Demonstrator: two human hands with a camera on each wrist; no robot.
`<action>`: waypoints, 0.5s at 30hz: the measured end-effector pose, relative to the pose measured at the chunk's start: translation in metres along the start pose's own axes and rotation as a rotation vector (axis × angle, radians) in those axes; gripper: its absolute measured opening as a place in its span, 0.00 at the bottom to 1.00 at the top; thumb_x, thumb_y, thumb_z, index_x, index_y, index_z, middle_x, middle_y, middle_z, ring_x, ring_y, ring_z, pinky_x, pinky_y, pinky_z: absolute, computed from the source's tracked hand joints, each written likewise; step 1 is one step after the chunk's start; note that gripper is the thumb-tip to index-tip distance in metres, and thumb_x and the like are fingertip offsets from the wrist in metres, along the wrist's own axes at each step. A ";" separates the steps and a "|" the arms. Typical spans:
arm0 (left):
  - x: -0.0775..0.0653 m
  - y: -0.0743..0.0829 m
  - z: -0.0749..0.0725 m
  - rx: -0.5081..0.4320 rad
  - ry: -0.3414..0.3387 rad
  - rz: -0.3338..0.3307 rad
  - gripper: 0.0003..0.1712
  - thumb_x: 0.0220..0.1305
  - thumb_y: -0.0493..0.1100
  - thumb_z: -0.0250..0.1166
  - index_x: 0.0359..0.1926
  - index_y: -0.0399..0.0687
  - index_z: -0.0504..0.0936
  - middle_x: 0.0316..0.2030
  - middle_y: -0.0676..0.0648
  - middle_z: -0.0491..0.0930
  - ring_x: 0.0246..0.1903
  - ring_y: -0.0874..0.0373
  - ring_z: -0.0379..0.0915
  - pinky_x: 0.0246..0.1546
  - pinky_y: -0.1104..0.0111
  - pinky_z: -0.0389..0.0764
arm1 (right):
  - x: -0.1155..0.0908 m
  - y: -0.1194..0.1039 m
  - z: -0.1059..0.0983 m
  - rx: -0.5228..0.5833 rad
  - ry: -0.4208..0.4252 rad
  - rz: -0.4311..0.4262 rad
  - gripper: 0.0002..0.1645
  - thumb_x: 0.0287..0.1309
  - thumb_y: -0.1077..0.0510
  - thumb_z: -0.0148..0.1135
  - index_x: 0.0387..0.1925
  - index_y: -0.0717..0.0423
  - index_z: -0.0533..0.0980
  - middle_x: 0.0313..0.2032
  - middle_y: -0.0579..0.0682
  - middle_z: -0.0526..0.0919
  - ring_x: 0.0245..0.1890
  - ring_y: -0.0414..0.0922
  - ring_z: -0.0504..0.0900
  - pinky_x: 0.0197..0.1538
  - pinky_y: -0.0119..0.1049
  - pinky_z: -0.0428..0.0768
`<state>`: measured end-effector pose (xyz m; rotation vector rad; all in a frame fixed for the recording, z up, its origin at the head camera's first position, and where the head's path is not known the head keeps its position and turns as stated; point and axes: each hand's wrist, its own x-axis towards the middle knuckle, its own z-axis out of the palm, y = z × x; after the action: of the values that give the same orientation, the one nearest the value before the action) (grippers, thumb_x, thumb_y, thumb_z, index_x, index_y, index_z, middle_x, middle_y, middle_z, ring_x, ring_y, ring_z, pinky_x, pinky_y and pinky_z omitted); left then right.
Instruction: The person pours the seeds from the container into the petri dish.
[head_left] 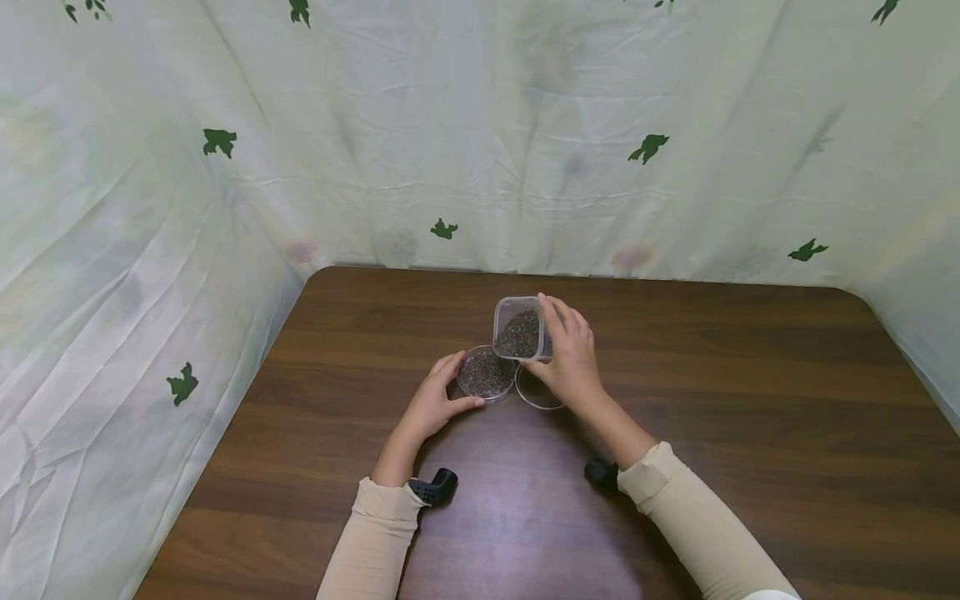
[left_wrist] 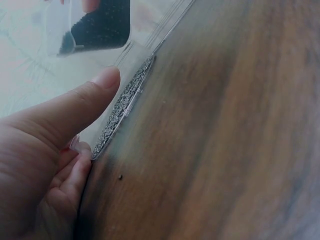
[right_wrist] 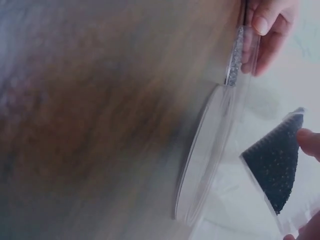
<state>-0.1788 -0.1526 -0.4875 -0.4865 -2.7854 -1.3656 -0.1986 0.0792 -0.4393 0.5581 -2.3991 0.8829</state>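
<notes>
My left hand (head_left: 433, 402) holds a round clear petri dish (head_left: 491, 398) at its left side, thumb on the near edge and fingers on the far edge. Dark, gravel-like grains (head_left: 483, 375) cover the bottom of the dish. Above its right side, my right hand (head_left: 573, 358) grips a square clear plastic container (head_left: 517, 300), thumb below and fingers along the upper edge. The container is tilted towards the dish, and a heap of dark grains (right_wrist: 277, 167) slopes inside it. A second round clear dish or lid (right_wrist: 192, 175) lies beside the filled one, partly hidden under my right hand.
The brown wooden table (head_left: 720, 467) extends around both hands. One stray dark grain (left_wrist: 120, 177) lies on the wood near the filled dish. A pale curtain (head_left: 480, 142) with green leaf-like shapes hangs behind and along the sides.
</notes>
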 end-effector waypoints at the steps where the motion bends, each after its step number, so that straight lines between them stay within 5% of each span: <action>1: 0.000 0.000 0.000 0.000 0.000 0.001 0.49 0.43 0.46 0.73 0.64 0.36 0.59 0.60 0.38 0.61 0.58 0.50 0.58 0.57 0.62 0.62 | 0.000 0.000 -0.001 0.010 0.004 0.008 0.61 0.27 0.58 0.78 0.66 0.52 0.55 0.59 0.57 0.62 0.56 0.58 0.59 0.56 0.53 0.57; 15: 0.000 0.000 0.000 -0.003 -0.003 -0.001 0.50 0.43 0.46 0.73 0.64 0.36 0.58 0.60 0.38 0.60 0.59 0.50 0.57 0.57 0.62 0.61 | -0.003 0.002 -0.013 0.203 0.065 0.163 0.61 0.28 0.59 0.78 0.66 0.53 0.54 0.60 0.57 0.61 0.59 0.56 0.57 0.58 0.49 0.55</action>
<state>-0.1791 -0.1530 -0.4877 -0.4871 -2.7872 -1.3703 -0.1931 0.0899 -0.4328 0.4052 -2.3353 1.2063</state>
